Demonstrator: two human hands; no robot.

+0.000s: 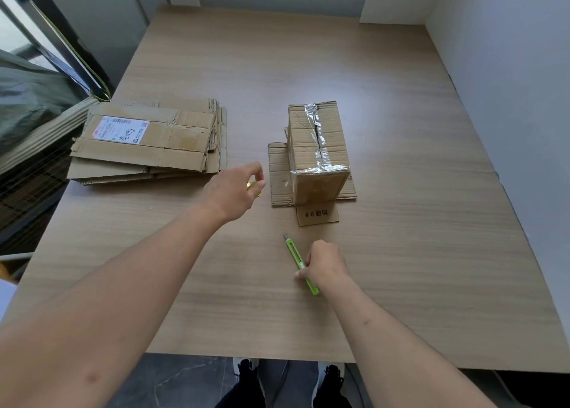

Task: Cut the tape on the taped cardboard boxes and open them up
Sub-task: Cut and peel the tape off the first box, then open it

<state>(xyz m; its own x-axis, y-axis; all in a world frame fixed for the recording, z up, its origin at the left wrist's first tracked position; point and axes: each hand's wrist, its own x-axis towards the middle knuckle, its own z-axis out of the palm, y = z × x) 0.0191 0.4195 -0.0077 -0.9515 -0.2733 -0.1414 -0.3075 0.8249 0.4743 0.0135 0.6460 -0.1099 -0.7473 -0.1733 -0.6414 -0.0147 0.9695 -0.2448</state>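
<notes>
A small cardboard box (319,148) stands mid-table with shiny clear tape along its top seam; the tape shows a dark slit down the middle. Its bottom flaps (317,215) are spread flat on the table around it. My right hand (325,264) grips a green utility knife (296,255) lying low over the table, blade end pointing away towards the box. My left hand (236,191) hovers left of the box with fingers curled round a small yellow object (251,185), mostly hidden by the fingers.
A stack of flattened cardboard boxes (148,142), the top one bearing a shipping label, lies at the table's left edge. The wooden table (401,253) meets white walls at the back and right. Dark railings and fabric are at the left. My shoes show below the front edge.
</notes>
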